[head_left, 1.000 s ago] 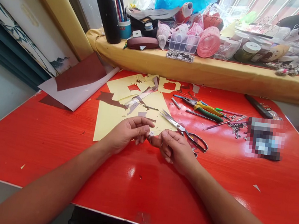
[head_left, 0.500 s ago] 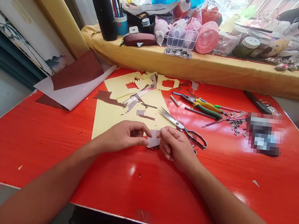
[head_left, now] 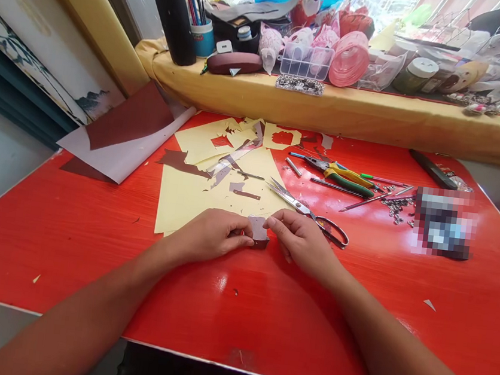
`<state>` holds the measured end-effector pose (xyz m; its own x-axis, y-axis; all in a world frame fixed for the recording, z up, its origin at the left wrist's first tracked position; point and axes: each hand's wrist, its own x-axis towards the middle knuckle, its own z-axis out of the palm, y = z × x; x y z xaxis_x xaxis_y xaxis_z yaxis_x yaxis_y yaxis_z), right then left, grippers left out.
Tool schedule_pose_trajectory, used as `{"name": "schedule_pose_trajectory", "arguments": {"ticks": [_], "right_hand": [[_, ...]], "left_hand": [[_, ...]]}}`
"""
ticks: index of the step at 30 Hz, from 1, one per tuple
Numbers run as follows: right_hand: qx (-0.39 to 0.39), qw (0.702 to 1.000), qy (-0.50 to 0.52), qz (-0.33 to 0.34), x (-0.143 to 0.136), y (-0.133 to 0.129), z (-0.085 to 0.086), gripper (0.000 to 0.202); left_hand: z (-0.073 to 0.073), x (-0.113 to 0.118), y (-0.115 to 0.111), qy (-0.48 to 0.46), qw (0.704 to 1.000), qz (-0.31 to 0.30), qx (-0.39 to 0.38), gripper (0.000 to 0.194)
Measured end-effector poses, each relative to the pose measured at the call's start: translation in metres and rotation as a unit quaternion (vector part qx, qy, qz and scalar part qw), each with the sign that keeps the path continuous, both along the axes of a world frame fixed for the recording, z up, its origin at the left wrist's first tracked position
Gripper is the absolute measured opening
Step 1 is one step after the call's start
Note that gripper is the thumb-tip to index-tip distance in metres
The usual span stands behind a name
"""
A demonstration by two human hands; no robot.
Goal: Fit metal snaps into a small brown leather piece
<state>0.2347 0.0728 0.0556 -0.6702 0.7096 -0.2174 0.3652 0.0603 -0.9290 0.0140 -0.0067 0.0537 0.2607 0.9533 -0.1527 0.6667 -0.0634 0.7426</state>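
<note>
The red table (head_left: 289,318) is viewed from above its near edge, at close range. The head camera is directed forward and downward.

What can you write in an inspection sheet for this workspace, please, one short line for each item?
Surface: red table, shiny, with light reflections.
Job's things: small grey and brown piece, near the front of the yellow paper.
Clutter: scissors, pliers and paper scraps.
Hands: left hand pinches the piece; right hand is beside it, contact unclear.
Cables: nothing seen.
Surroundings: crowded ledge behind.
</note>
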Motion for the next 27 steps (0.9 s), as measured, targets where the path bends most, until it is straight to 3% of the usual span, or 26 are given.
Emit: {"name": "schedule_pose_trajectory", "arguments": {"ticks": [5, 11, 27], "right_hand": [[0.070, 0.996, -0.047, 0.043, 0.0011, -0.0006, -0.0015, 0.027], [0.088, 0.989, -0.090, 0.078, 0.0028, -0.0004, 0.0001, 0.024], [0.134, 0.976, -0.145, 0.087, 0.0048, -0.0015, -0.0022, 0.019]], "left_hand": [[0.0011, -0.0032, 0.0003, 0.015, 1.000, 0.007, 0.011, 0.014], [0.0009, -0.0021, -0.0006, 0.019, 1.000, 0.004, 0.003, 0.014], [0.0015, -0.0007, -0.0005, 0.056, 0.998, -0.001, 0.015, 0.019]]}}
